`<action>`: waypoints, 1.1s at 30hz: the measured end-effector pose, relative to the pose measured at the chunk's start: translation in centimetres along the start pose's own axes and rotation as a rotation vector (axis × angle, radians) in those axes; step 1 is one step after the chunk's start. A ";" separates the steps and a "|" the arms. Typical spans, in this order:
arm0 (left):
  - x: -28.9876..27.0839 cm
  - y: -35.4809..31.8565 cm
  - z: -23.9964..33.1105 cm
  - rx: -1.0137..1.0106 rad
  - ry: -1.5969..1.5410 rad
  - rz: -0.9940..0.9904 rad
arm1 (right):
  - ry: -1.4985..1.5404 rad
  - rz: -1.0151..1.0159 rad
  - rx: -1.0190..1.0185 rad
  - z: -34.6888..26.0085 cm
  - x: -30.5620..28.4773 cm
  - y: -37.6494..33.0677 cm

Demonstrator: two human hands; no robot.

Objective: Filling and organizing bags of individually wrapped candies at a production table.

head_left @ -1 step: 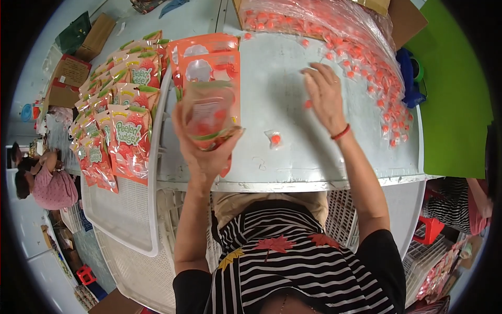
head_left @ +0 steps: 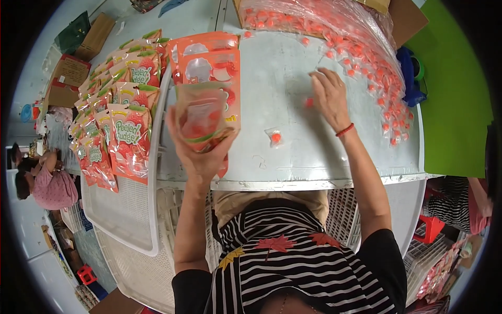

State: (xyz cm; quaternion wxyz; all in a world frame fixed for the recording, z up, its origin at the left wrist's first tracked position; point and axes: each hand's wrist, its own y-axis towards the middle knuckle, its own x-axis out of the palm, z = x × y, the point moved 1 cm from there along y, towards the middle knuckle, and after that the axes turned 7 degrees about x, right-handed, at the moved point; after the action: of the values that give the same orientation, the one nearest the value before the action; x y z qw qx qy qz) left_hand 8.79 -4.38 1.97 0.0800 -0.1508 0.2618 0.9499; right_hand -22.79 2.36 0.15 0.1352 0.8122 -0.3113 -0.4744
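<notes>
My left hand (head_left: pixel 196 162) is wrapped round an upright candy pouch (head_left: pixel 201 112) with a clear window, its mouth spread wide. Red pieces show inside it. Over the table to the right hovers my right hand (head_left: pixel 329 99), fingers stretched forward and loosely curved, a red band at the wrist. Just left of that palm is a blurred wrapped red candy (head_left: pixel 309 102); whether it lies on the table or is in the air I cannot tell. Another wrapped candy (head_left: pixel 275 138) lies between my hands. Flat pink pouches (head_left: pixel 206 57) are stacked beyond my left hand.
A white crate (head_left: pixel 155 209) at left bears rows of filled pouches (head_left: pixel 130 136). Loose wrapped candies (head_left: pixel 366 78) spill from a plastic-lined box (head_left: pixel 314 15) at the far right. The table's front edge (head_left: pixel 282 186) runs before me. Another person (head_left: pixel 52 180) sits at far left.
My left hand and the pouch have shifted slightly left and the pouch is less blurred. My right hand has moved a little to the right and nearer to me.
</notes>
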 end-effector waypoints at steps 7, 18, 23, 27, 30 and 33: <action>-2.6 -2.6 -0.2 -0.128 0.052 0.020 | -0.097 -0.294 0.045 -4.2 3.4 -5.2; 0.9 -1.1 3.8 0.287 0.198 -0.091 | -0.064 -0.091 0.077 -4.7 6.4 -3.8; 2.1 -1.4 2.8 0.332 0.278 -0.131 | 0.910 -0.223 0.521 -14.1 -0.4 1.5; 3.0 -1.2 3.1 0.284 0.253 -0.130 | 0.821 -0.143 0.262 -18.2 -0.6 1.3; 3.5 -1.4 2.5 0.306 0.249 -0.037 | 0.490 -0.368 0.212 -19.3 -1.1 1.0; 3.3 -1.4 2.6 0.358 0.300 -0.013 | 0.340 -0.359 -0.225 -19.1 -1.7 0.5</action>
State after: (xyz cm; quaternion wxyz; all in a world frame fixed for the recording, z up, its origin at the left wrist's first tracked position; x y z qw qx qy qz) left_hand 5.34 -1.65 2.33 0.0716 -0.2752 0.4341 0.8548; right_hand -7.24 1.59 11.35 0.1884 0.9023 -0.0806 -0.3794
